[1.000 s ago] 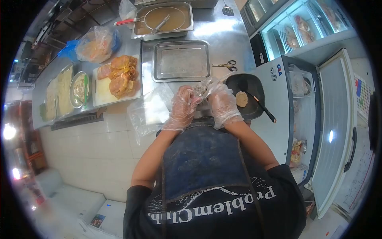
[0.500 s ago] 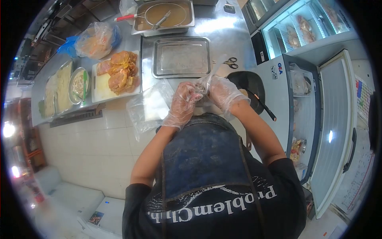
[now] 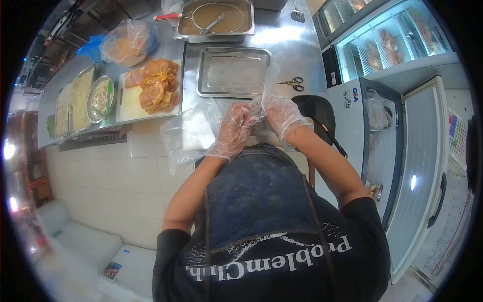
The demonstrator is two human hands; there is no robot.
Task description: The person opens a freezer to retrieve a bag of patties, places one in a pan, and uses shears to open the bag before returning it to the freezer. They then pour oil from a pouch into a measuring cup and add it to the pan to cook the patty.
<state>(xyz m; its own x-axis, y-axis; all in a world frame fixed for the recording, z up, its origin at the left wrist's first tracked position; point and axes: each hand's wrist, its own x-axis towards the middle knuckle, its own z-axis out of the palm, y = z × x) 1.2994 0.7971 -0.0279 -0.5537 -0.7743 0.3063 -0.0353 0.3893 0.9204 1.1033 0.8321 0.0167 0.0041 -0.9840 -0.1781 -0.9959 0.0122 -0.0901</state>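
Left hand: in a thin clear glove, the left hand (image 3: pixel 233 130) is at the centre of the frame, fingers curled and pinched closed on the lower part of a crumpled clear plastic piece (image 3: pixel 266 86).
Right hand: also gloved, the right hand (image 3: pixel 285 117) is just beside the left, fingers bent in and closed on the same plastic; its fingertips are partly hidden.
Clear plastic piece: between the two hands, centre of the frame, its loose end rising over the right edge of the metal tray (image 3: pixel 233 73); what lies inside the grip is too small to tell.
Above the hands: the shallow metal tray, with scissors (image 3: pixel 292 83) to its right.
Right of the hands: a dark square pan (image 3: pixel 317 111), partly hidden by the right forearm, with a black-handled tool (image 3: pixel 334 142) across its edge.
Left of the hands: flat clear plastic sheets (image 3: pixel 193 132) over the table edge.
Upper left: raw marinated meat (image 3: pixel 158 86) on a white cutting board (image 3: pixel 130 104); a round bowl (image 3: pixel 94 111) with pale contents and a green utensil (image 3: pixel 108 100); a knotted plastic bag (image 3: pixel 130 44).
Top: a deep metal container (image 3: pixel 221 38) of brownish liquid, a red-handled strainer (image 3: pixel 173 16) and a whisk (image 3: pixel 214 23) over it.
Right side: an open freezer (image 3: pixel 358 131).
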